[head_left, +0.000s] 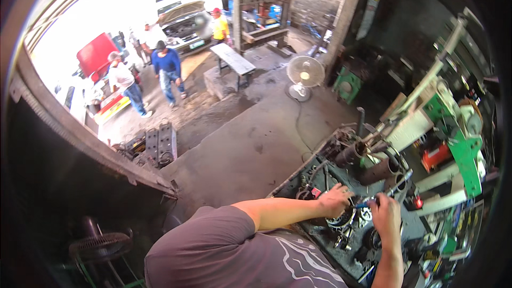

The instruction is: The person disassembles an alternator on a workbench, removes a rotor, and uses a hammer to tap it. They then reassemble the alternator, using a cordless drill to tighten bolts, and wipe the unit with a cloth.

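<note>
My right hand (pixel 385 214) is curled around a blue-handled tool (pixel 364 204), whose shiny shaft seems to run out past the fingers to the far right. My left hand (pixel 335 200) reaches in from the left over the round part (pixel 339 222), palm down; I cannot tell whether its fingers grip or only rest there. That part lies on the bench (pixel 341 176), just below the left hand and left of the right one, its far side covered by my fingers. The bench has a raised rim and carries loose metal pieces (pixel 344 239) on the near side, plus a small red item (pixel 316 192) beside my left wrist, partly hidden. At the bench's far right I count 3 metal cylinders (pixel 380 172); at least 1 mouth faces me, dark inside, so I cannot make out any contents. Farther right, a red box (pixel 436 156) sits behind a green frame (pixel 465 162), in clutter I cannot sort out. On the far floor stands a fan (pixel 305 72). Far left, glare washes out much of the yard; a car (pixel 186 31) has its hood up, the bay too small to read, and at least 4 people (pixel 168 69) are about.
</note>
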Demonstrator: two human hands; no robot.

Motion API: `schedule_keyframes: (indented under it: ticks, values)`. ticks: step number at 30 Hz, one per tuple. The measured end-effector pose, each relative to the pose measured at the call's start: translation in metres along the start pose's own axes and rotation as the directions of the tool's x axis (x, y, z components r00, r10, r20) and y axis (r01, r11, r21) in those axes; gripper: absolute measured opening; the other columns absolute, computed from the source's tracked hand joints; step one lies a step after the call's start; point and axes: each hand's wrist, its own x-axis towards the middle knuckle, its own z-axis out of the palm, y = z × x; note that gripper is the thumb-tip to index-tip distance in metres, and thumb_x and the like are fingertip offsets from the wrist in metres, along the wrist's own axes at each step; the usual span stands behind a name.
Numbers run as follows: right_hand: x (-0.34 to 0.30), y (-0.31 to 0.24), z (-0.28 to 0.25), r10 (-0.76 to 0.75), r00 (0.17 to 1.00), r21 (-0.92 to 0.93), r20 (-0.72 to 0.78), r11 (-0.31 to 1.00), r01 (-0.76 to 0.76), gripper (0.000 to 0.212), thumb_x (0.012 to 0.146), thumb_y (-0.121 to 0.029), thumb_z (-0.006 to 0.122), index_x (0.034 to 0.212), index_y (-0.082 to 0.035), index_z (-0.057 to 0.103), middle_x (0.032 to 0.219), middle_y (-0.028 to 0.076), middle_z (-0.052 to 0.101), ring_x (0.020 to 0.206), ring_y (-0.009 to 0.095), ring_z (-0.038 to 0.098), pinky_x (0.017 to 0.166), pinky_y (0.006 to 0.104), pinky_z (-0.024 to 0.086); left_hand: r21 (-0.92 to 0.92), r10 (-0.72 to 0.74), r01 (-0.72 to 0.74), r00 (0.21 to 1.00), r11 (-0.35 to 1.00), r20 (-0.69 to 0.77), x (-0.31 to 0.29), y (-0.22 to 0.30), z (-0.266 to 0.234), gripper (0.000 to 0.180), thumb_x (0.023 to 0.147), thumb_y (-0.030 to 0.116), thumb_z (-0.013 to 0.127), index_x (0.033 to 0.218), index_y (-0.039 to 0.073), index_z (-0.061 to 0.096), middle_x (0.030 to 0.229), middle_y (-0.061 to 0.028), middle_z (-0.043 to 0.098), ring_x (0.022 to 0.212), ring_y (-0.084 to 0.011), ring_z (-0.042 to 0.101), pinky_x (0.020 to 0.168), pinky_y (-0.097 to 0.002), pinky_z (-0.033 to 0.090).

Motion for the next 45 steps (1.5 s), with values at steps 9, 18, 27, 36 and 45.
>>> schedule_keyframes:
  ticks: [9, 18, 27, 36, 45]
  values:
    - [0.007, -0.004, 0.002, 0.108, 0.994, 0.055, 0.036, 0.992, -0.110, 0.034, 0.093, -0.028, 0.085, 0.101, 0.002, 0.071, 0.103, 0.027, 0.075, 0.099, 0.046, 0.073, 0.087, 0.0552, 0.056, 0.032, 0.019, -0.020, 1.000, 0.999, 0.025, 0.005, -0.004, -0.013, 0.024, 0.086, 0.022, 0.075, 0.103, 0.010, 0.087, 0.155, -0.0139, 0.060, 0.147, -0.0365, 0.050, 0.127, -0.0569, 0.035]
    - [0.001, 0.002, 0.012, 0.034, 0.988, 0.085, -0.152, 0.996, -0.021, 0.031, 0.094, -0.023, 0.086, 0.105, 0.003, 0.074, 0.086, 0.023, 0.074, 0.088, 0.049, 0.072, 0.082, 0.0566, 0.054, 0.047, 0.028, -0.030, 0.999, 0.998, 0.042, 0.005, -0.005, -0.012, 0.024, 0.082, 0.022, 0.076, 0.099, 0.009, 0.087, 0.155, -0.0148, 0.059, 0.147, -0.0357, 0.050, 0.125, -0.0535, 0.037]
    - [-0.008, -0.001, -0.001, -0.025, 0.998, 0.206, -0.066, 0.978, 0.038, 0.031, 0.092, -0.021, 0.087, 0.102, 0.003, 0.070, 0.110, 0.027, 0.073, 0.106, 0.046, 0.071, 0.088, 0.0530, 0.055, -0.312, -0.341, 0.266, 0.915, 0.912, -0.215, -0.034, -0.004, -0.032, 0.076, 0.083, 0.016, 0.081, 0.154, 0.010, 0.056, 0.162, -0.0210, 0.053, 0.150, -0.0407, 0.051, 0.126, -0.0489, 0.043]
    - [-0.013, -0.016, -0.003, 0.010, 0.998, 0.126, -0.060, 0.992, -0.002, 0.027, 0.092, -0.020, 0.085, 0.107, -0.001, 0.073, 0.098, 0.022, 0.075, 0.100, 0.045, 0.073, 0.090, 0.0544, 0.056, -0.260, -0.255, 0.314, 0.937, 0.913, 0.237, -0.011, -0.035, -0.046, 0.072, 0.087, 0.005, 0.061, 0.159, 0.016, 0.061, 0.116, -0.0267, 0.078, 0.106, -0.0447, 0.076, 0.095, -0.0516, 0.060]
    - [-0.030, -0.032, 0.015, 0.195, 0.979, 0.042, -0.067, 0.980, -0.192, 0.026, 0.092, -0.022, 0.086, 0.096, 0.000, 0.074, 0.092, 0.022, 0.076, 0.086, 0.045, 0.073, 0.077, 0.0541, 0.056, -0.169, 0.159, -0.095, 0.892, 0.981, 0.422, 0.044, -0.028, -0.034, 0.058, 0.090, 0.005, 0.065, 0.148, 0.015, 0.071, 0.136, -0.0180, 0.076, 0.123, -0.0373, 0.073, 0.108, -0.0479, 0.056]
